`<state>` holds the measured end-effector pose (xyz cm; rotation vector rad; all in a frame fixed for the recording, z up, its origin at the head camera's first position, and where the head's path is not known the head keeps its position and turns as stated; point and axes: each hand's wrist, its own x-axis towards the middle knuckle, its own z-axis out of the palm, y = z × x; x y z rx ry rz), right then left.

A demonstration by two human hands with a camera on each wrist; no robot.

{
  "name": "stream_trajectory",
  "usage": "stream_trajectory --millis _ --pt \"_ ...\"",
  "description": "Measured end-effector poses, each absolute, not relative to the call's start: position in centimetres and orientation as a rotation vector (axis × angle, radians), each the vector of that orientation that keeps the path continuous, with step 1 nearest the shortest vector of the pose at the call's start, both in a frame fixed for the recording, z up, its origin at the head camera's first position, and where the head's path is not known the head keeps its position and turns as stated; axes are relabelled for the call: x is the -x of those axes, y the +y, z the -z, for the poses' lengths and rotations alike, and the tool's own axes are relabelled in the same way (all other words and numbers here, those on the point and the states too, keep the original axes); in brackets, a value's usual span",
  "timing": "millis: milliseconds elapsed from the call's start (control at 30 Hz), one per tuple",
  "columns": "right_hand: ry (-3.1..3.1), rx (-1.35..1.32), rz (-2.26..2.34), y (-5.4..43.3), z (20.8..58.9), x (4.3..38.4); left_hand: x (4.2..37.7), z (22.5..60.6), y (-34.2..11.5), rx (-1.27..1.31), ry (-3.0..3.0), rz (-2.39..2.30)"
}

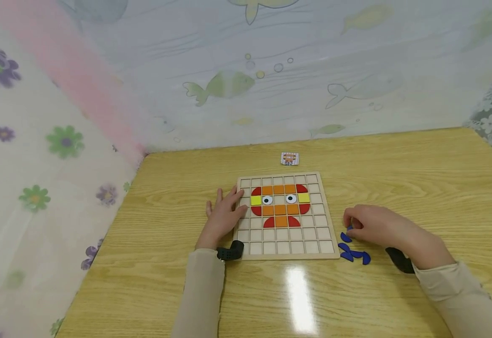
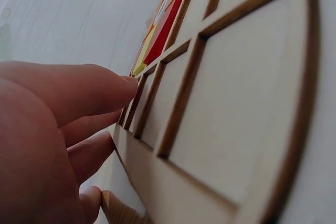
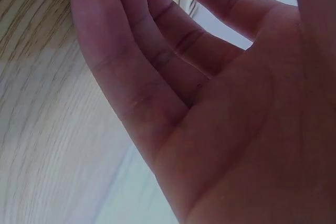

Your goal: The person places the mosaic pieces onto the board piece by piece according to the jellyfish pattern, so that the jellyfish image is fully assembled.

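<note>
A wooden grid board (image 1: 288,256) lies on the table, with red, orange and yellow tiles and two eye tiles set in its squares as a fish-like figure. My left hand (image 1: 222,217) rests at the board's left edge, fingers spread and fairly straight. In the left wrist view, a fingertip of that left hand (image 2: 58,108) touches the frame near a red tile (image 2: 164,32). Beyond the board's right side, my right hand (image 1: 376,227) pinches a blue rounded tile (image 1: 350,227) between thumb and finger. Just below are several loose blue tiles (image 1: 356,254). The right wrist view shows curled fingers (image 3: 113,40), their tips cut off.
A small picture card (image 1: 290,158) with a similar figure lies behind the board. The wooden table (image 1: 178,188) meets a fish-patterned wall (image 1: 288,103) at the back and a flowered wall (image 1: 64,188) on the left. Black wrist cameras (image 1: 231,251) are strapped near both hands.
</note>
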<state>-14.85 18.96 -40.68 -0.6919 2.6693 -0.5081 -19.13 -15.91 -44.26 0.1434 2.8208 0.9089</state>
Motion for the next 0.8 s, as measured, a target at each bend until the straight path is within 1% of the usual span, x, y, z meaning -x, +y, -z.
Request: stream_trajectory --millis 200,400,600,800 --pt "2.681 0.702 0.528 19.0 40.9 15.0 19.2 44.5 -15.9 -0.139 2.823 -0.896" --pt "2.753 0.652 0.606 18.9 41.0 15.2 19.3 44.6 -16.0 -0.156 2.827 -0.895" --pt "2.762 0.634 0.705 17.4 40.6 15.5 19.3 44.5 -16.0 -0.142 2.827 -0.887" --pt "2.766 0.667 0.704 15.5 40.2 15.8 19.2 44.6 -16.0 -0.147 2.822 -0.894"
